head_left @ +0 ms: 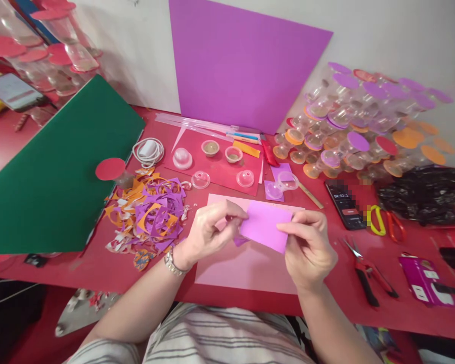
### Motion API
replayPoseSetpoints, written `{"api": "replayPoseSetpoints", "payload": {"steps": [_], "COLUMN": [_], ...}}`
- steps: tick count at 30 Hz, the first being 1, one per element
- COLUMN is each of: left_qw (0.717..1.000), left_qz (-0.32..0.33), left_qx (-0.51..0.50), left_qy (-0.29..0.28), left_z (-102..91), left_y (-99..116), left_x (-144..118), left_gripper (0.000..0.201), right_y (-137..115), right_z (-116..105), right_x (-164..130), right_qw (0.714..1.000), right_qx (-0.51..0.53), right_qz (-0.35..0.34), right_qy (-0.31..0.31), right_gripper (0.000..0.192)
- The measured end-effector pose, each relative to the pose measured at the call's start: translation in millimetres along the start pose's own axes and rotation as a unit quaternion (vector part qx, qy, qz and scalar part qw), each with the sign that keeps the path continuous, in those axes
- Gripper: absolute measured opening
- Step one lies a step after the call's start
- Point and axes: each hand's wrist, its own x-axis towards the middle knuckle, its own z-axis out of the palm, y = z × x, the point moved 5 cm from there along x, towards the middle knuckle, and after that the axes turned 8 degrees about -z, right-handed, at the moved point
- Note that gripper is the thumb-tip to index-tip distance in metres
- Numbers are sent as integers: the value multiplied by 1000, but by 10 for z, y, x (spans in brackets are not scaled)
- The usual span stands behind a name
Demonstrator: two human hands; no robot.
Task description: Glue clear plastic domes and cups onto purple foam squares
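Fingertips (239, 216) of our left hand (208, 230) pinched the left edge of the purple paper piece (266, 226), while our right hand (310, 248) gripped its right edge between thumb and fingers. We held the piece between both hands, just above the pink sheet (246, 268) on the red table (98, 263). Its long axis ran left to right, tilted slightly down toward our right hand. Both hands were equally near, each touching it. A scrap pile (147, 215) lay left of our fingers; red pliers (367, 275) and scissors (384, 222) lay to the right.
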Motion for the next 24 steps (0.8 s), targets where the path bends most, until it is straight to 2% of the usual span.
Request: {"api": "replayPoseSetpoints", "payload": {"steps": [2, 4, 6, 8, 11, 13, 16, 19, 24], "left_qw": [990, 967, 946, 929, 910, 910, 919, 930, 953], "left_qz": [-110, -194, -240, -266, -293, -297, -294, -297, -285], "left_qx": [-81, -162, -220, -259, -292, -290, -263, -218, -99], "left_qy": [-18, -17, 1, 6, -5, 5, 13, -3, -23], "left_z": [20, 52, 81, 117, 154, 137, 110, 125, 175], "left_y": [-94, -179, -247, -302, -352, -363, -372, -394, -382], "left_x": [7, 4, 9, 20, 38, 53, 77, 96, 143], "left_gripper": [15, 22, 28, 33, 38, 35, 30, 25, 12], "right_y": [12, 20, 41, 90, 138, 124, 108, 154, 242], "right_z": [12, 37, 75, 113, 159, 179, 177, 134, 75], "right_x": [1, 12, 29, 47, 82, 110, 107, 18, -194], "right_qw": [1000, 999, 999, 997, 989, 987, 985, 979, 961], "right_qx": [-14, -24, -14, 20, 76, 81, 55, 47, 76], "right_qz": [-9, -20, -11, 36, 109, 124, 141, 182, 259], "right_qy": [-6, -25, -47, -58, -58, -68, -85, -78, -62], "right_gripper": [27, 29, 28, 27, 25, 20, 13, 7, 11]}}
